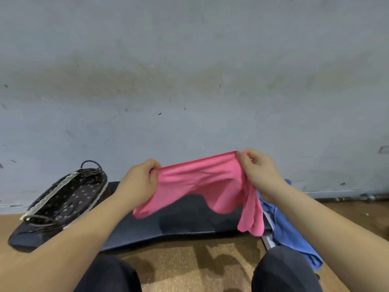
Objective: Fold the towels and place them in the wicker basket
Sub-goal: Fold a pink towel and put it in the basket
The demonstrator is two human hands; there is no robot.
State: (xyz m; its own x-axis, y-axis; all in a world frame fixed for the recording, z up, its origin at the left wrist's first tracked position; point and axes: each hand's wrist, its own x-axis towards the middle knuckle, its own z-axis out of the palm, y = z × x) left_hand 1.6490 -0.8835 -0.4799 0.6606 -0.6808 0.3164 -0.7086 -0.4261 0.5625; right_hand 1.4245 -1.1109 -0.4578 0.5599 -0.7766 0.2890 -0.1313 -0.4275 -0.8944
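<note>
Pink towel (202, 182) hangs in the air between my 2 hands, pulled fairly straight along its top edge and sagging below in loose folds. 1 end trails down on the right. My left hand (139, 182) pinches the left corner with the fingers curled into the cloth. My right hand (256, 167) grips the other corner a little higher, its fingers closed on the fabric too.

The towel is held above a dark ribbed mat (168, 226) that lies on the floor (179, 266). I cannot tell whether its lowest tip touches the mat.

Just beyond my right forearm a blue towel (290, 228) lies crumpled at the mat's right end, near my right knee (284, 268).

The wicker basket (71, 197) sits on the mat's left end, well apart from the pink towel. It has a dark liner with small pale flowers, a pale lace trim along the rim and a looped handle at each end.

The floor is brown and mottled. Behind the mat rises a grey-blue wall (189, 81), stained and scuffed.
</note>
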